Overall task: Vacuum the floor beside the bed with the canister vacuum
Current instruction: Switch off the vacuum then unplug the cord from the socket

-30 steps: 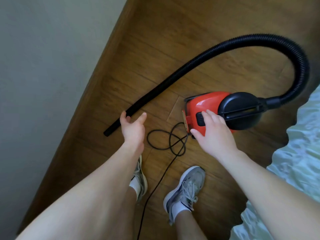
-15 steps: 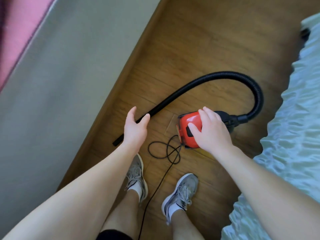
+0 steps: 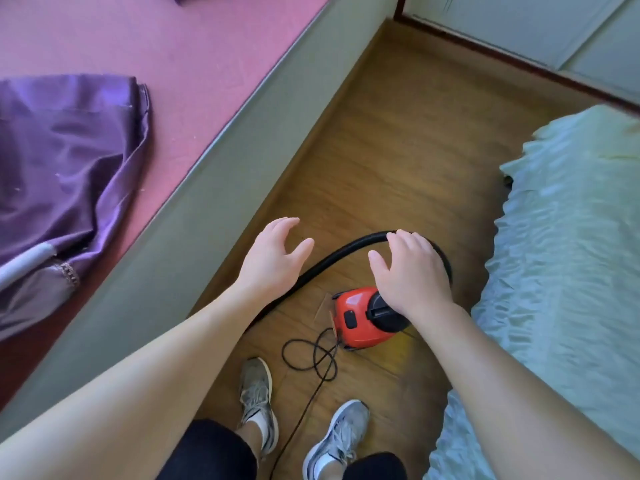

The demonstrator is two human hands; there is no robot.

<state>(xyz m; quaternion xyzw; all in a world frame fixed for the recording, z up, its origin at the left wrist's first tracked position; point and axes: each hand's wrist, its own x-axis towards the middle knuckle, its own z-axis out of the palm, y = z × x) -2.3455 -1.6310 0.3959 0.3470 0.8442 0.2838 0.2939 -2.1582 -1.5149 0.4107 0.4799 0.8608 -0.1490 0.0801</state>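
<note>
Both hands hang in the air over the floor (image 3: 398,150), holding nothing. The left hand (image 3: 273,259) is open with its fingers loosely spread and the thumb out to the side. The right hand (image 3: 414,271) is open too, palm down and fingers slightly bent. It lies in front of part of the vacuum and the hose, and I cannot tell whether it touches either.

Between the hands and a little nearer the person, the vacuum (image 3: 358,322) sits on the wooden floor just beside the bed (image 3: 561,271), which has a rumpled pale green cover. It is a small canister with a glossy red body, a black switch on top and a round black front cap partly hidden by the right wrist. Its black hose (image 3: 332,262) arcs up behind the right hand, then runs down and left until it passes under the left forearm. A thin black cord (image 3: 308,355) lies in loose loops by the red end and trails back between two grey shoes (image 3: 258,393). Along the left stands a pink-topped platform (image 3: 190,46) with a purple cloth (image 3: 69,150) heaped on it
</note>
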